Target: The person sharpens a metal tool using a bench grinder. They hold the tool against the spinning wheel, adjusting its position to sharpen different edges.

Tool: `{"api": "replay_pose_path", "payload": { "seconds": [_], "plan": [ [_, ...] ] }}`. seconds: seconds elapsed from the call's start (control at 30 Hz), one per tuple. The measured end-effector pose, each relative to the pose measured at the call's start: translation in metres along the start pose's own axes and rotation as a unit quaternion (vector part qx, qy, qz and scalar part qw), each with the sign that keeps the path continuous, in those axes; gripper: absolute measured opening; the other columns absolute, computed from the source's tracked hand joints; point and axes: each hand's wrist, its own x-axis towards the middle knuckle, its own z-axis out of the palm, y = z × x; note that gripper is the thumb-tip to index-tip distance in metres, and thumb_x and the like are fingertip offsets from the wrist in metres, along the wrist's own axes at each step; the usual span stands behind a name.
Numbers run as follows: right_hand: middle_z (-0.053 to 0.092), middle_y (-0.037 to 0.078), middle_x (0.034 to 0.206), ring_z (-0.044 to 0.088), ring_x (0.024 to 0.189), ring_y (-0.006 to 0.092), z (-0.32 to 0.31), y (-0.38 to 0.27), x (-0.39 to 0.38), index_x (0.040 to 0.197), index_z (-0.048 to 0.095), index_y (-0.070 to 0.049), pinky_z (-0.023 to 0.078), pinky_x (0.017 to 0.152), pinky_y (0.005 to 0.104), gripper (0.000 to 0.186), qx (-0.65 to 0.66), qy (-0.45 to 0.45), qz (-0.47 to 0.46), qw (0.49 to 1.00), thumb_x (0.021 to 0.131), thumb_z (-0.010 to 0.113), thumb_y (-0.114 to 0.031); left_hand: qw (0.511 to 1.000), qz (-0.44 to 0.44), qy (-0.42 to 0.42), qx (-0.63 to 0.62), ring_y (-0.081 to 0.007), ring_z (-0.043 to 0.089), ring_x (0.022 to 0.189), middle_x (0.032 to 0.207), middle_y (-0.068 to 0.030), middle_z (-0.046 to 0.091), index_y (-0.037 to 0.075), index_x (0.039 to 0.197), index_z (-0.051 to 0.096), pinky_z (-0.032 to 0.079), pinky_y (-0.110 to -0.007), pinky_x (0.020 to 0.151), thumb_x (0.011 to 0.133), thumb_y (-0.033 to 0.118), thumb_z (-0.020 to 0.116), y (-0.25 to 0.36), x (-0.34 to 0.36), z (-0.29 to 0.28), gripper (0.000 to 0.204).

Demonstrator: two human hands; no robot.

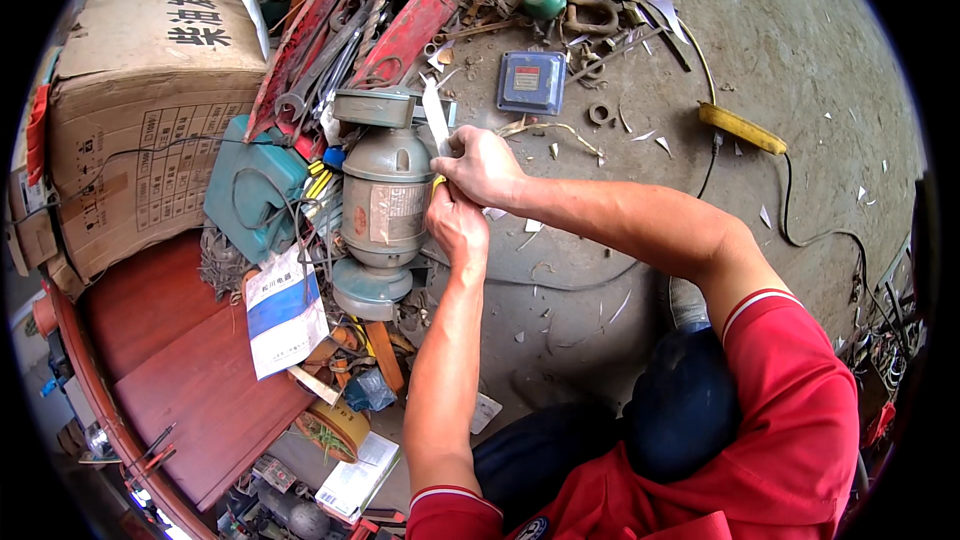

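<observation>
Just right of a grey-green cylindrical motor-like machine (385, 208), my two hands are close together. My right hand (482, 165) is closed on the lower end of a thin white strip (434, 112), which points up beside the machine's top. My left hand (458, 225) is closed just below it, with a small yellow piece showing at its fingers; what it holds is mostly hidden. The machine stands among loose tools, a teal case (245, 175) and a white-and-blue printed packet (285, 315) on its left.
A large cardboard box (140, 130) and reddish wooden boards (190, 390) lie left. Red metal channels (395, 40), scrap parts and a blue square box (530, 82) lie ahead. A yellow power strip (740, 128) with black cables is on the concrete floor (820, 60) at right, amid scattered offcuts.
</observation>
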Motion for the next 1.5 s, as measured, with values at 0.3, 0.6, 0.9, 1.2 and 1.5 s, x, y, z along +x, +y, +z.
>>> {"api": "replay_pose_path", "payload": {
  "seconds": [0.3, 0.6, 0.9, 1.2, 1.5],
  "plan": [
    [0.071, 0.027, 0.106, 0.07, 0.104, 0.0379, 0.002, -0.004, 0.001, 0.112, 0.068, 0.006, 0.053, 0.093, 0.0442, 0.048, 0.024, 0.001, 0.009, 1.0, 0.082, 0.073, -0.031, 1.0, 0.022, 0.006, 0.009, -0.0451, 0.065, 0.079, 0.085, -0.0262, 0.069, -0.003, 0.097, 0.068, 0.049, -0.05, 0.071, 0.101, 0.035, 0.054, -0.002, 0.007, -0.003, 0.04],
    [0.071, 0.026, 0.111, 0.069, 0.106, 0.0369, 0.008, 0.003, 0.012, 0.118, 0.068, 0.002, 0.053, 0.095, 0.0421, 0.044, 0.063, 0.012, 0.014, 0.998, 0.084, 0.069, -0.025, 1.0, -0.019, -0.02, -0.013, -0.0469, 0.065, 0.078, 0.083, -0.029, 0.068, -0.004, 0.091, 0.068, 0.048, -0.052, 0.071, 0.101, 0.036, 0.052, -0.009, 0.028, -0.002, 0.044],
    [0.071, 0.025, 0.111, 0.069, 0.107, 0.0364, 0.005, 0.002, 0.022, 0.119, 0.067, 0.003, 0.053, 0.096, 0.0425, 0.046, 0.052, 0.017, 0.008, 0.998, 0.083, 0.069, -0.025, 0.999, -0.029, -0.035, 0.02, -0.047, 0.063, 0.076, 0.082, -0.0293, 0.067, -0.005, 0.092, 0.067, 0.048, -0.051, 0.071, 0.102, 0.034, 0.049, -0.01, 0.041, 0.002, 0.045],
    [0.073, 0.025, 0.096, 0.073, 0.09, 0.0303, 0.008, -0.001, 0.031, 0.112, 0.067, 0.008, 0.056, 0.084, 0.0386, 0.042, 0.049, 0.039, -0.007, 0.998, 0.084, 0.071, -0.023, 0.998, -0.019, -0.036, -0.041, -0.0405, 0.066, 0.074, 0.079, -0.0262, 0.069, -0.007, 0.09, 0.067, 0.049, -0.048, 0.071, 0.103, 0.033, 0.049, -0.018, 0.054, 0.004, 0.046],
    [0.074, 0.023, 0.093, 0.073, 0.088, 0.0297, 0.004, -0.002, 0.033, 0.107, 0.069, 0.007, 0.057, 0.083, 0.0389, 0.039, 0.034, 0.038, 0.011, 0.999, 0.084, 0.073, -0.025, 0.992, -0.06, -0.067, -0.089, -0.0178, 0.066, 0.076, 0.087, -0.0117, 0.068, -0.009, 0.098, 0.067, 0.055, -0.032, 0.064, 0.104, 0.025, 0.051, -0.01, 0.056, 0.004, 0.038]
  ]
}}
